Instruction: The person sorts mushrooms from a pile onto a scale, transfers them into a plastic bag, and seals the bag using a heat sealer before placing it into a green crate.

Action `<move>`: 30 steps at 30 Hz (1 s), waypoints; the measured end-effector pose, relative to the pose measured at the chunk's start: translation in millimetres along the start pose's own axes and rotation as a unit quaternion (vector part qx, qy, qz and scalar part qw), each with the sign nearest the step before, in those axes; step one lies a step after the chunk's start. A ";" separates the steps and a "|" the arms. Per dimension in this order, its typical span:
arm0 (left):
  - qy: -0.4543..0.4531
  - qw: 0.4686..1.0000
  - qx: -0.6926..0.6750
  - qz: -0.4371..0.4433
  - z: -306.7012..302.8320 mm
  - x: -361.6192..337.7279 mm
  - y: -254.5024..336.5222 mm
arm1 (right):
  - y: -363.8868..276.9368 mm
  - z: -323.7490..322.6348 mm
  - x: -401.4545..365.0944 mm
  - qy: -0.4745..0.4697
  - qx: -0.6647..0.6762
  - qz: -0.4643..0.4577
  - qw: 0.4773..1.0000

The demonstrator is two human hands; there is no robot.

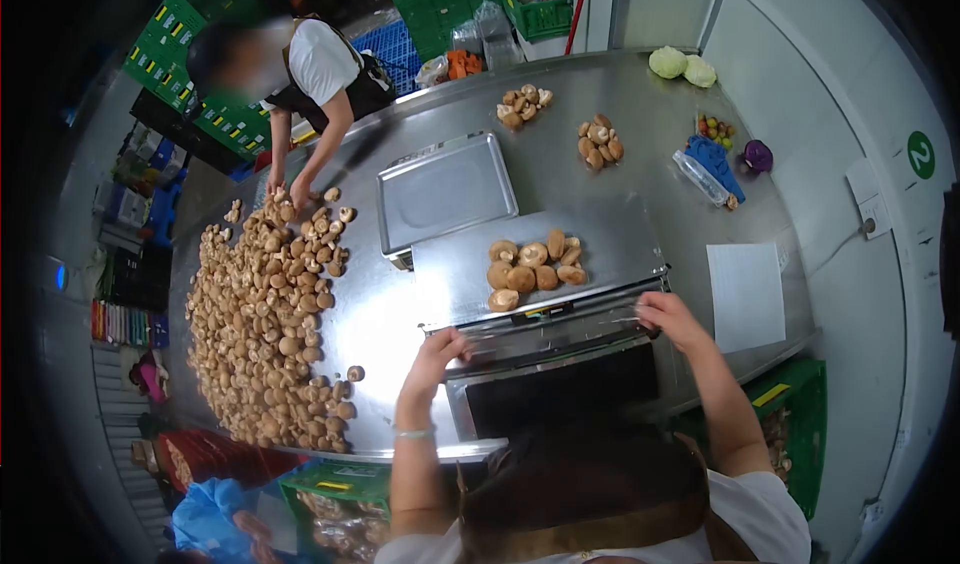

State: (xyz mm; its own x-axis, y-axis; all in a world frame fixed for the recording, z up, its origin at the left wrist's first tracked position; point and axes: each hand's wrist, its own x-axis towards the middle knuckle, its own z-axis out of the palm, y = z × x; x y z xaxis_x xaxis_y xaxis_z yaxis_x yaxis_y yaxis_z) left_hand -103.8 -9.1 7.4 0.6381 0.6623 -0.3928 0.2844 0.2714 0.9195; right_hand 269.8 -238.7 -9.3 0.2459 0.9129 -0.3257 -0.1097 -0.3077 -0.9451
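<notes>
Clear plastic film (550, 336), hard to make out against the metal, stretches across the front of a wrapping machine. My left hand (440, 350) pinches its left end, and the fingers of my right hand (668, 318) are closed on the right end. Just beyond the film, a group of brown shiitake mushrooms (534, 276) lies on the machine's flat metal top (610, 244). Below the film, nearer my body, is a dark hot plate (565, 389).
A large shiitake heap (270, 334) covers the table's left side, where a co-worker's hands (298, 192) reach in. A scale with a metal tray (445, 194) stands mid-table. Two small mushroom piles (600, 144), cabbages (682, 66) and a paper sheet (746, 296) lie farther off.
</notes>
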 end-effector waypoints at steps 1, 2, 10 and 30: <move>-0.028 0.998 -0.055 -0.003 -3.8 -6.5 32.3 | -15.9 -5.3 -2.4 -0.015 0.091 -0.003 0.996; -0.055 0.992 -0.112 -0.010 -7.6 -9.9 55.6 | -27.6 -8.5 -5.3 -0.031 0.182 0.000 0.983; 0.134 0.970 -0.062 0.191 19.3 150.5 64.5 | -58.3 24.0 160.9 0.194 -0.055 -0.178 0.963; 0.180 0.909 0.292 0.235 72.9 15.5 54.0 | -69.5 74.7 35.8 0.060 -0.236 -0.168 0.955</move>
State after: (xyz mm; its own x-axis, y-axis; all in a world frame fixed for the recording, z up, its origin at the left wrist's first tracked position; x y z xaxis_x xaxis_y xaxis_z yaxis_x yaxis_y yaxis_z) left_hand -26.4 -35.1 49.9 0.5413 0.8238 0.1683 0.4403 -0.4483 0.7779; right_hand 214.4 -164.6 46.5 0.3033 0.9526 0.0252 0.4342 -0.1146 -0.8935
